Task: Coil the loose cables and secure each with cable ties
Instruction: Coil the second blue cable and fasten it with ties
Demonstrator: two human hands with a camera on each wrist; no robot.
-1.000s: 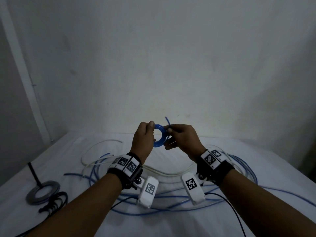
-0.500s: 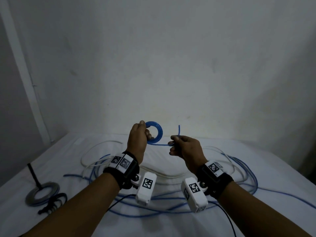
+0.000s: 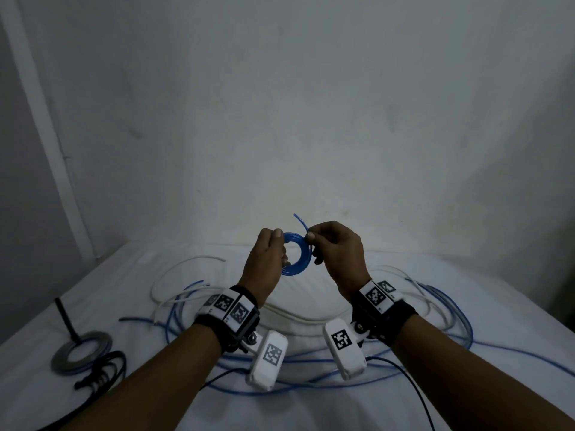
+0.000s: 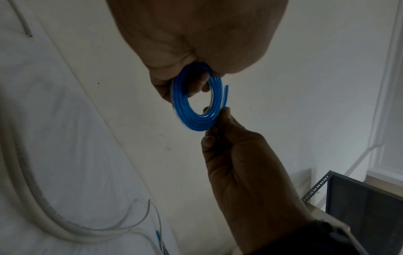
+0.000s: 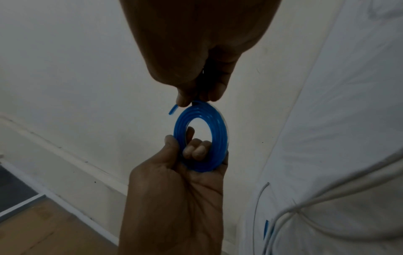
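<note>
Head view: small blue plastic cable coil point(image 3: 295, 255) held above the white-sheeted bed point(image 3: 404, 399). Left hand point(image 3: 264, 262) grips its left rim; right hand point(image 3: 336, 250), apart half a second ago with the tail stretched out, now pinches that tail against the right rim. Last turn judged laid.

Left wrist view: short free end point(image 4: 225, 94) remains.

Right wrist view: left fingers point(image 5: 197, 150) curl through the centre. Tie not yet applied.

Your right hand point(image 5: 196, 51) comes in from the top, thumb and fingertips pinching the upper rim of the blue coil point(image 5: 201, 138), its loose end poking out leftward. Your left hand point(image 5: 174, 198) grips the lower rim, fingers curled through the opening. White cables point(image 5: 327, 198) lie on the sheet point(image 5: 348, 103) to the right.
</note>
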